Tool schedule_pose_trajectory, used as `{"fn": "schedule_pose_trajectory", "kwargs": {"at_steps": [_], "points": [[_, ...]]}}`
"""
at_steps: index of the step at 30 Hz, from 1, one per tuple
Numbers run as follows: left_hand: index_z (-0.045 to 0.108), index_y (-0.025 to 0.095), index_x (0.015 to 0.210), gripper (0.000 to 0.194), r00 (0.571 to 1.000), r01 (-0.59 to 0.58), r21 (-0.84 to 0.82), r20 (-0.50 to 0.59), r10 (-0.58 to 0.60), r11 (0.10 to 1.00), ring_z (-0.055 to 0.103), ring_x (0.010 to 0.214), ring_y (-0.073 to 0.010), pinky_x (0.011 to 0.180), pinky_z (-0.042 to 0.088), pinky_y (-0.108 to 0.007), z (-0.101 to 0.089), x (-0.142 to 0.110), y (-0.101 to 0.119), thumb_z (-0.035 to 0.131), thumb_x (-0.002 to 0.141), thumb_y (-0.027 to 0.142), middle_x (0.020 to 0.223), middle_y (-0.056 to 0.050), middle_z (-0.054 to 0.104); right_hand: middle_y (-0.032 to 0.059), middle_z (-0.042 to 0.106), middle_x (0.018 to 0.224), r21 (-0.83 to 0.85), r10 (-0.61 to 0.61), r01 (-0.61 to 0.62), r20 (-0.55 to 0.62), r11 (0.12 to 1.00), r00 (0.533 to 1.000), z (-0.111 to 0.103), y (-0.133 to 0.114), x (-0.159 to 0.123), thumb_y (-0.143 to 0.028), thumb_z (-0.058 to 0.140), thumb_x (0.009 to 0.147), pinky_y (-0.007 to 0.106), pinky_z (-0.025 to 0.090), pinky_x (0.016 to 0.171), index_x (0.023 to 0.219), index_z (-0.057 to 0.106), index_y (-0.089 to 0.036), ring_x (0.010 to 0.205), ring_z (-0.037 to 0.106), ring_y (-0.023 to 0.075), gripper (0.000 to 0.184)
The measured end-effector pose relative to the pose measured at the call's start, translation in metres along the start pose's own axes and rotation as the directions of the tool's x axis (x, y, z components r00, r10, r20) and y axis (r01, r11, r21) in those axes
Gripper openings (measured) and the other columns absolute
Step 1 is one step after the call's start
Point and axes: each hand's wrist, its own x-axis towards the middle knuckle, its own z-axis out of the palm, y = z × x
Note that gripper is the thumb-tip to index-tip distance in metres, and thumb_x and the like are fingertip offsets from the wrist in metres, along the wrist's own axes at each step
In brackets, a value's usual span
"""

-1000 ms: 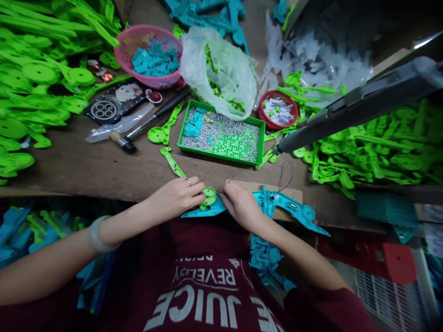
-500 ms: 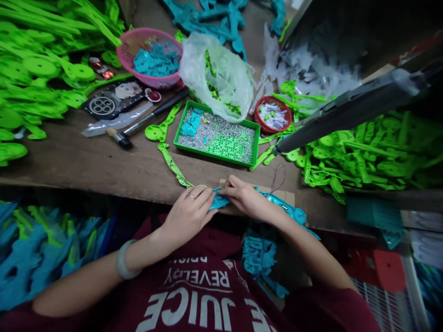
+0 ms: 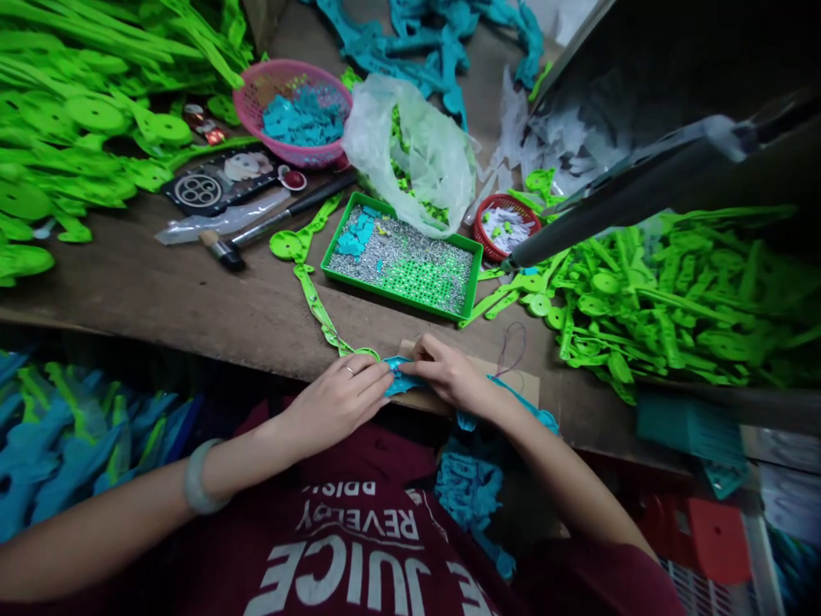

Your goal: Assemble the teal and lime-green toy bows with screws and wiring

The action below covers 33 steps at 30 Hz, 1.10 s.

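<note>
Both hands are at the bench's front edge on a blue plastic part [image 3: 403, 377]. My left hand [image 3: 343, 393], with a ring on one finger, is closed over the part's left end, where a chain of green plastic pieces [image 3: 314, 304] joins or meets it. Bent fingers of my right hand [image 3: 445, 370] press on the part's upper face; whether they pinch something small I cannot tell. More blue plastic [image 3: 545, 419] shows beyond my right wrist, above a cardboard sheet [image 3: 529, 387]. Straight ahead lies a green tray [image 3: 391, 295] of small metal pieces and several blue bits.
Green parts are heaped at left [image 3: 83, 120] and right [image 3: 641, 291]. Behind the tray are a pink basket [image 3: 250, 94], a plastic bag [image 3: 442, 162] and a red basket [image 3: 478, 224]. A hammer [image 3: 275, 218] lies left. A dark bar [image 3: 609, 205] slants in from the right.
My left hand and forearm have shifted slightly left and down. The right fingers have straightened a little over the blue part, whose right end has swung lower behind my wrist. The camera view has tilted slightly.
</note>
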Motion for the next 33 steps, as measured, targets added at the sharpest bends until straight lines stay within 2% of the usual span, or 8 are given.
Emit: {"fn": "schedule_pose_trajectory", "kwargs": {"at_steps": [4, 9, 12, 16, 21, 25, 30, 33], "points": [[0.066, 0.012, 0.111, 0.019, 0.999, -0.046, -0.010, -0.010, 0.046, 0.999, 0.060, 0.106, -0.0241, 0.097, 0.049, -0.042, -0.003, 0.002, -0.002, 0.055, 0.099, 0.021, 0.112, -0.010, 0.071, 0.0058, 0.054, 0.096, -0.285, -0.063, 0.072, 0.041, 0.956, 0.997, -0.001, 0.002, -0.008, -0.024, 0.043, 0.104, 0.026, 0.041, 0.064, 0.131, 0.057, -0.021, 0.080, 0.049, 0.0157, 0.030], [0.067, 0.012, 0.104, 0.017, 0.996, -0.088, 0.013, -0.024, 0.089, 0.996, 0.061, 0.102, -0.0234, 0.096, 0.048, -0.042, -0.004, 0.005, -0.003, 0.052, 0.100, 0.018, 0.109, -0.008, 0.073, 0.0085, 0.057, 0.096, -0.498, -0.249, 0.271, 0.111, 0.823, 0.962, -0.012, 0.004, -0.014, -0.013, 0.039, 0.103, 0.027, 0.040, 0.058, 0.139, 0.046, -0.015, 0.085, 0.051, 0.0185, 0.036], [0.066, 0.014, 0.111, 0.019, 0.999, -0.041, -0.030, 0.012, 0.042, 0.999, 0.060, 0.103, -0.0239, 0.096, 0.048, -0.042, -0.005, 0.005, -0.004, 0.052, 0.101, 0.022, 0.111, -0.007, 0.072, 0.0086, 0.058, 0.094, -0.507, -0.313, 0.318, 0.097, 0.801, 0.945, -0.015, 0.004, -0.015, -0.010, 0.039, 0.102, 0.030, 0.044, 0.060, 0.136, 0.047, -0.011, 0.083, 0.051, 0.0183, 0.035], [0.065, 0.014, 0.114, 0.020, 0.999, -0.025, -0.055, 0.018, 0.026, 0.998, 0.059, 0.104, -0.0240, 0.095, 0.047, -0.042, -0.006, 0.004, -0.004, 0.053, 0.100, 0.023, 0.112, -0.008, 0.071, 0.0078, 0.059, 0.092, -0.462, -0.349, 0.328, 0.042, 0.824, 0.936, -0.013, 0.003, -0.016, -0.010, 0.040, 0.102, 0.032, 0.046, 0.065, 0.131, 0.051, -0.009, 0.081, 0.049, 0.0180, 0.031], [0.066, 0.016, 0.099, 0.016, 0.998, -0.062, -0.052, 0.006, 0.063, 0.997, 0.059, 0.097, -0.0220, 0.094, 0.047, -0.040, -0.007, 0.007, -0.008, 0.052, 0.100, 0.022, 0.105, -0.006, 0.072, 0.0063, 0.056, 0.088, -0.386, -0.227, 0.208, -0.004, 0.899, 0.974, -0.011, 0.003, -0.013, -0.018, 0.043, 0.104, 0.030, 0.041, 0.064, 0.126, 0.059, -0.015, 0.081, 0.046, 0.0178, 0.027], [0.066, 0.016, 0.093, 0.017, 0.996, -0.080, -0.008, 0.039, 0.081, 0.997, 0.059, 0.094, -0.0232, 0.091, 0.047, -0.041, -0.007, 0.008, -0.013, 0.051, 0.100, 0.022, 0.098, -0.005, 0.071, 0.0058, 0.054, 0.085, -0.453, -0.246, 0.236, 0.039, 0.860, 0.969, -0.012, 0.006, -0.009, -0.016, 0.044, 0.103, 0.031, 0.039, 0.063, 0.125, 0.060, -0.015, 0.079, 0.045, 0.0183, 0.027], [0.064, 0.013, 0.117, 0.025, 0.997, -0.030, 0.036, 0.071, 0.027, 0.999, 0.060, 0.098, -0.0263, 0.088, 0.048, -0.042, -0.008, 0.007, -0.011, 0.055, 0.098, 0.026, 0.099, -0.009, 0.068, 0.0070, 0.055, 0.087, -0.474, -0.243, 0.238, 0.052, 0.848, 0.969, -0.015, 0.005, -0.017, -0.012, 0.047, 0.101, 0.032, 0.040, 0.067, 0.131, 0.056, -0.013, 0.083, 0.046, 0.0195, 0.031], [0.066, 0.012, 0.113, 0.024, 0.999, -0.035, 0.060, 0.033, 0.033, 0.998, 0.061, 0.096, -0.0258, 0.087, 0.049, -0.042, -0.006, 0.006, -0.010, 0.056, 0.099, 0.029, 0.099, -0.010, 0.069, 0.0076, 0.056, 0.088, -0.476, -0.222, 0.212, 0.035, 0.853, 0.974, -0.016, 0.003, -0.023, -0.009, 0.048, 0.099, 0.032, 0.040, 0.067, 0.132, 0.054, -0.011, 0.083, 0.046, 0.0199, 0.034]]}}
